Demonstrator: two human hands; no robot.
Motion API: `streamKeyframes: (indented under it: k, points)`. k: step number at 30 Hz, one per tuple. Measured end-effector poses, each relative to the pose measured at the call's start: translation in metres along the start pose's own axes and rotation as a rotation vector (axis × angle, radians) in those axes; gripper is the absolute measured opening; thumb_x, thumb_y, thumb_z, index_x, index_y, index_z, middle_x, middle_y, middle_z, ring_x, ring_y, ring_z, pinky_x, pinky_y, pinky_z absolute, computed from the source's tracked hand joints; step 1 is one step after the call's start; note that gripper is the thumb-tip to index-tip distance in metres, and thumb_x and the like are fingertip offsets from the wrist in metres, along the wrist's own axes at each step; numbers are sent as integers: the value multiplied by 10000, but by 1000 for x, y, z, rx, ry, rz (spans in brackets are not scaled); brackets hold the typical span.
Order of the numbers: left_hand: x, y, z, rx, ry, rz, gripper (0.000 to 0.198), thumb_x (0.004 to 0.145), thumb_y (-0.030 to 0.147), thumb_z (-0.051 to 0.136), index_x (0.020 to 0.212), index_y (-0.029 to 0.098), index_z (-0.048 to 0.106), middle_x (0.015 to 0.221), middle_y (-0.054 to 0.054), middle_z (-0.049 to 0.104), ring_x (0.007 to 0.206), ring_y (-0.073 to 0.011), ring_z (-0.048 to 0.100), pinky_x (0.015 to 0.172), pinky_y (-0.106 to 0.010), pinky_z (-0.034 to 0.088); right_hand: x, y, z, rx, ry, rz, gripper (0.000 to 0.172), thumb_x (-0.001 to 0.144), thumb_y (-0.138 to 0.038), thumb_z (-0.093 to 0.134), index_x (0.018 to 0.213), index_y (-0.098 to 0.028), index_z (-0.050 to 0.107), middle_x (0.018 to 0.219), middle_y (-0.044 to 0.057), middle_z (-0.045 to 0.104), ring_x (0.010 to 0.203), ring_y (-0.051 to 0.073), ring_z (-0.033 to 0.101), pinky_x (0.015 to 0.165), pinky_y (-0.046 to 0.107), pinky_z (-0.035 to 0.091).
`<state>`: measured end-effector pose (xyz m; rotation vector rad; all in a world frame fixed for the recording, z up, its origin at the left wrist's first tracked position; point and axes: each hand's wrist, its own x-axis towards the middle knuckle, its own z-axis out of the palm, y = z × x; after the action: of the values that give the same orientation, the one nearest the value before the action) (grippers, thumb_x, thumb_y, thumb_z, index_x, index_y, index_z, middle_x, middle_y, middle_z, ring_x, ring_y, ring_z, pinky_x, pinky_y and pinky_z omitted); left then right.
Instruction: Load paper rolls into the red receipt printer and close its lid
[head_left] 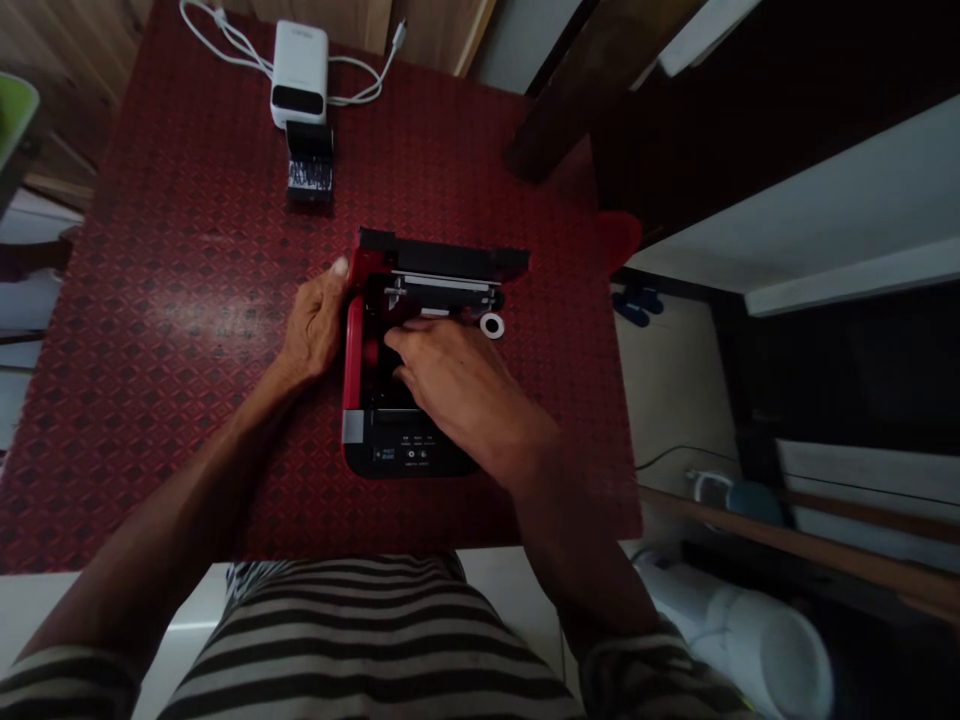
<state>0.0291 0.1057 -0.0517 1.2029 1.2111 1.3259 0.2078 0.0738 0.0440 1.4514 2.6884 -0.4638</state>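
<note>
A red and black machine that looks like a label printer (409,465) lies on the table with its lid (450,258) raised. My left hand (313,322) is closed against its left side, the thumb up by the lid's edge. Inside the open compartment, my right hand (450,375) has its fingers curled downward; their tips, and anything between them, are hidden in shadow. Under the lid runs a dark roller (442,295) with a pale strip. Just past my right knuckles shows a white ring with a black centre (492,325).
The red patterned table (187,300) bears a white power bank (300,72) with a white cable (367,95) at the back. In front of it lies a dark, shiny strip (310,175). A brown post (555,120) rises at the back right. At left, part of another person's arm (34,258) shows.
</note>
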Motion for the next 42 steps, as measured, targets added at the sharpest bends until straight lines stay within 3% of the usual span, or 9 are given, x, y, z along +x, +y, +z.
streamKeyframes:
  k: [5, 9, 13, 23, 28, 33, 38, 40, 42]
  points:
    - [0, -2, 1, 106, 2, 113, 711, 1085, 839, 546, 673, 259, 538, 653, -21, 465, 648, -216, 474, 621, -376, 400, -14, 9, -1, 133, 56, -37, 348, 1072, 21, 585, 1199, -203, 818, 1179, 105, 865, 1118, 291, 830, 1000, 445, 675]
    - [1, 1, 3, 110, 1, 122, 741, 1052, 895, 522, 669, 262, 499, 643, -9, 428, 624, -199, 386, 619, -380, 360, -40, 21, -18, 297, 136, -242, 390, 1084, 43, 583, 1253, -223, 813, 1236, 40, 878, 1181, 227, 818, 1088, 399, 667]
    - [0, 3, 2, 116, -10, 131, 734, 1060, 883, 541, 671, 265, 472, 628, 7, 390, 606, -188, 348, 615, -384, 325, -52, 25, -24, 352, 156, -350, 259, 1073, -6, 688, 1114, -208, 845, 1160, 48, 888, 1116, 243, 813, 1064, 428, 677]
    - [-2, 6, -2, 133, 0, 33, 581, 1169, 596, 583, 699, 256, 550, 655, -15, 499, 675, -214, 484, 659, -378, 386, -44, 25, -3, 307, 206, -335, 283, 1139, -46, 600, 999, -188, 802, 1045, 70, 837, 1001, 228, 725, 940, 401, 635]
    - [-3, 24, 1, 41, 7, 8, 592, 1246, 562, 388, 930, 208, 742, 889, -79, 775, 892, -251, 691, 847, -375, 571, -59, 20, 1, 286, 499, -316, 230, 1147, -74, 611, 1016, -185, 765, 1022, 64, 827, 949, 204, 730, 925, 389, 643]
    - [5, 52, 9, -94, 22, 24, 783, 1242, 679, 253, 1124, 149, 818, 1064, -93, 825, 1153, -283, 790, 1078, -427, 573, -78, 7, 8, 253, 552, -233, 213, 1141, -77, 643, 1043, -218, 770, 1089, 54, 848, 963, 188, 756, 887, 353, 658]
    - [4, 79, 14, -36, 5, 110, 434, 1162, 363, 599, 886, 157, 864, 1030, -73, 860, 1349, -284, 732, 1232, -423, 473, -94, -5, 14, 165, 551, -208, 265, 1125, -40, 619, 1085, -230, 800, 1157, 62, 866, 943, 191, 766, 862, 354, 686]
    - [-7, 82, 11, -59, 3, 96, 241, 1065, 291, 692, 1007, 202, 908, 1179, -49, 875, 1450, -286, 678, 1280, -420, 435, -100, -7, 18, 124, 569, -204, 277, 1124, -44, 599, 1108, -225, 809, 1185, 76, 872, 993, 212, 779, 889, 371, 695]
    - [-25, 79, 5, -73, -2, 32, 313, 992, 253, 775, 1282, 263, 893, 1432, -14, 827, 1546, -295, 608, 1335, -429, 395, -105, -9, 24, 92, 640, -219, 275, 1137, -70, 573, 1120, -213, 807, 1196, 91, 878, 1036, 230, 783, 902, 383, 692]
